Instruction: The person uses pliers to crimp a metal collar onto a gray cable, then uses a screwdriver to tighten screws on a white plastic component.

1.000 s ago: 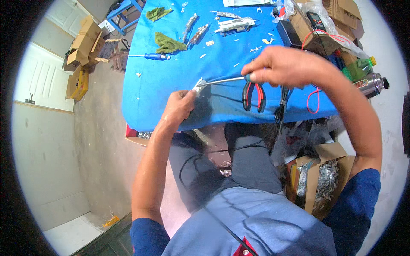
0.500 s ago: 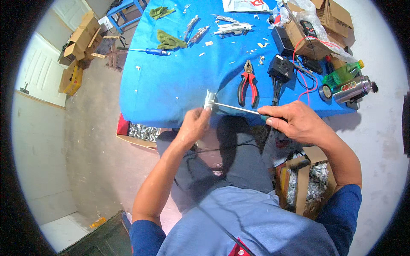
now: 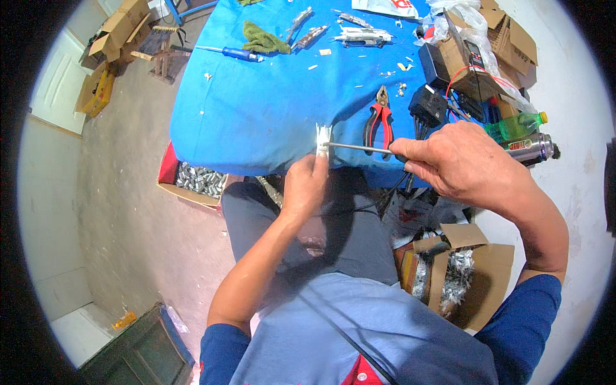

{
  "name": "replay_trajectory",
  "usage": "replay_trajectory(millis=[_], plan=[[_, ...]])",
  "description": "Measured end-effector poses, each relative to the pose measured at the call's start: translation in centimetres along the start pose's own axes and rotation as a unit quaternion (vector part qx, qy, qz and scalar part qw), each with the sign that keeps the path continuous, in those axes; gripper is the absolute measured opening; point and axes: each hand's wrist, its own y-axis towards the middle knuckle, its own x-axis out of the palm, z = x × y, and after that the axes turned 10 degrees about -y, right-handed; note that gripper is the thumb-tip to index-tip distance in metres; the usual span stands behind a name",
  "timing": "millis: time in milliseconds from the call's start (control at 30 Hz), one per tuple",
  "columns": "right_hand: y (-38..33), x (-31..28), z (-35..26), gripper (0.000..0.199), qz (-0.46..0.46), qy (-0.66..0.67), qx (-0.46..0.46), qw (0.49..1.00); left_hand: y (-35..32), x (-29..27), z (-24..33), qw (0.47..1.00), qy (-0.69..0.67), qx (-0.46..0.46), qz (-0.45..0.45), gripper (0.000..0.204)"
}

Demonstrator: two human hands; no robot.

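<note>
My left hand point(image 3: 305, 185) is closed on a small white and silvery part point(image 3: 323, 136), held upright at the near edge of the blue-covered table point(image 3: 250, 122). What kind of part it is, I cannot make out. In my right hand point(image 3: 459, 160) is a screwdriver point(image 3: 366, 148); its handle is mostly hidden by my fingers. The metal shaft points left, and its tip meets the side of the white part. Just beyond the shaft lie red and black pliers point(image 3: 378, 122), jaws pointing away from me.
Several similar white and silver pieces point(image 3: 364, 36) lie farther back, near a green cloth point(image 3: 264, 40) and a blue screwdriver point(image 3: 239, 54). Black adapters point(image 3: 428, 102), a green bottle point(image 3: 518, 126) and a steel flask point(image 3: 531, 149) crowd the right. Boxes of metal parts point(image 3: 200, 179) and scraps point(image 3: 457, 276) stand below.
The view has shifted, so the table sits higher in it. Both hands keep their grip, and the screwdriver tip stays against the white part.
</note>
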Motion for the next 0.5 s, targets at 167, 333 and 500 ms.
replay_trajectory(millis=[167,333,500], plan=[[1.0,-0.5,0.5,0.022,-0.048,0.098,0.014,0.994,-0.3,0.5,0.0,0.998,-0.047,-0.038,0.017,0.050],[0.9,5.1,0.2,0.025,0.020,0.177,0.036,0.983,-1.0,1.9,0.5,0.986,-0.135,-0.094,-0.005,0.044],[1.0,9.2,0.7,0.038,0.091,0.288,0.060,0.951,-2.1,1.4,0.5,0.979,-0.140,-0.146,-0.011,0.047]])
